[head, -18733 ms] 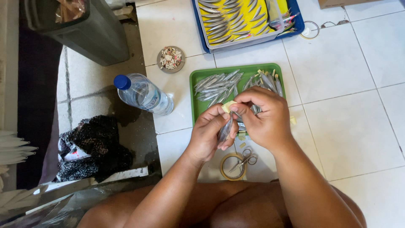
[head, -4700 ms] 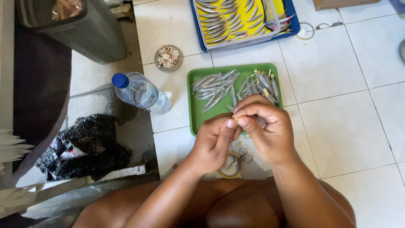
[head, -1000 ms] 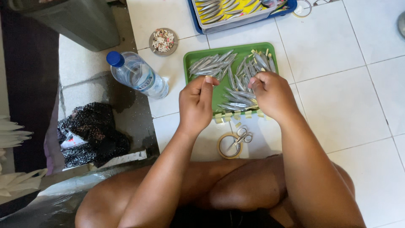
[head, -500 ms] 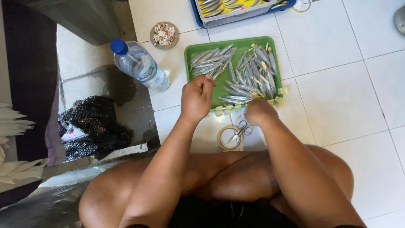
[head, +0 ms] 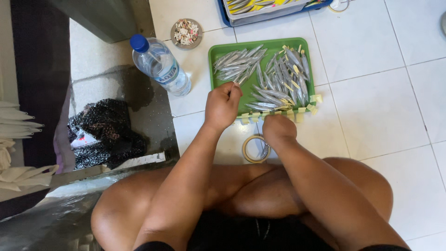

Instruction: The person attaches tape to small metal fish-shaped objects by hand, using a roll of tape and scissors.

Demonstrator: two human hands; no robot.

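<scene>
A green tray [head: 274, 44] on the tiled floor holds two heaps of slim silver fish-shaped pieces, a left heap [head: 237, 62] and a right heap [head: 283, 79] with yellow bits. My left hand [head: 223, 104] rests at the tray's front by the left heap, fingers pinched on a thin silver piece. My right hand [head: 278, 130] is knuckles-up at the tray's front edge, touching a row of small yellow tape pieces [head: 302, 110]; its fingertips are hidden. A tape roll [head: 248, 151] lies just below it.
A plastic water bottle [head: 160, 65] lies left of the tray, with a small dish [head: 186, 32] of scraps behind it. A blue tray [head: 274, 7] of more pieces sits at the top. Black cloth [head: 104, 132] lies left. My crossed legs fill the foreground.
The hands have separated and dropped from working together above the tray. The right hand moved down to the tape pieces at the front edge. The left hand stays by the left heap.
</scene>
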